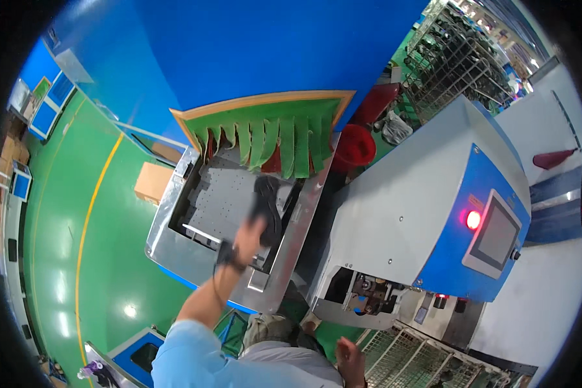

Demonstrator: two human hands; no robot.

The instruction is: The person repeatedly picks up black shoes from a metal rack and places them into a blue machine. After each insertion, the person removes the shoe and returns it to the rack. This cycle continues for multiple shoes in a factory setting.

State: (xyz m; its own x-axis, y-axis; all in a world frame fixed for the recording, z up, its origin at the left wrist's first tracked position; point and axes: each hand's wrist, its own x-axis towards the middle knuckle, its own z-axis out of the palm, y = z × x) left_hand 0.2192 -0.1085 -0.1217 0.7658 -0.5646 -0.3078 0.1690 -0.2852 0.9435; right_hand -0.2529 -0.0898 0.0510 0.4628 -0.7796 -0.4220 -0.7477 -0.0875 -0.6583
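My left arm, in a light blue sleeve with a dark band at the wrist, reaches forward over the metal bed of a machine (223, 191). At the bed's right side my left hand (249, 238), smeared by motion, is closed on the near end of a dark shoe (269, 210). The shoe lies lengthwise, its far end toward the green strip curtain (281, 142); part of it is behind the hand. Low in the picture, near my body, my right hand (350, 361) is curled with no object visible in it.
A grey and blue machine (394, 207) with a lit red button (473, 220) and a screen (496, 233) stands at the right. Beyond the bed sit a red bucket (355, 147) and loaded wire racks (459, 61). A cardboard box (153, 182) is left; a wire cart (407, 359) is near right.
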